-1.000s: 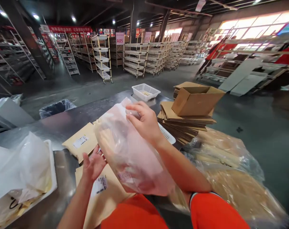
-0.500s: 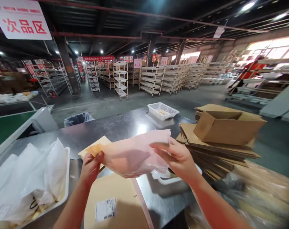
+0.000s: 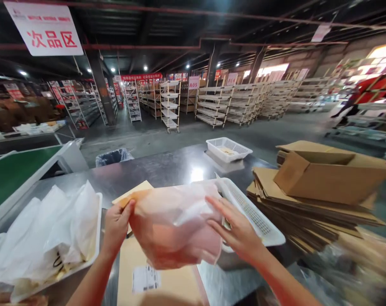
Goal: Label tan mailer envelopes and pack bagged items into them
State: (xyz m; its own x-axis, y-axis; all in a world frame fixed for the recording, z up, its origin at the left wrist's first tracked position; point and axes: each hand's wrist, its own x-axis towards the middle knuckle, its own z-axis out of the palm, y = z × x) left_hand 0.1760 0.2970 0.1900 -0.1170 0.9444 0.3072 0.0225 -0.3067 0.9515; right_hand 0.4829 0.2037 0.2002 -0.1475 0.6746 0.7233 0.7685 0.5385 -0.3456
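Note:
Above the steel table I hold up a translucent, pinkish plastic bag (image 3: 176, 229). My left hand (image 3: 117, 225) pinches its left edge between thumb and fingers. At the bag's right side, my right hand (image 3: 239, 227) has its fingers stretched out and apart against the plastic; its thumb is hidden. Whether anything is inside the bag, I cannot tell. Below it lies a flat tan cardboard piece or envelope (image 3: 167, 284) with a white printed label (image 3: 146, 278). Another tan sheet (image 3: 142, 188) shows behind the bag's left end.
On the left, a white tray (image 3: 99, 221) holds several white bags (image 3: 65, 227). To the right are a white basket (image 3: 259, 221), a cardboard stack (image 3: 272, 199) and an open box (image 3: 333, 176). A small white basket (image 3: 229, 151) stands at the table's far edge.
The bag has swung lower and now faces me more broadly. My right hand's fingers have spread along its side. The view has turned a little left, so the surroundings appear shifted right.

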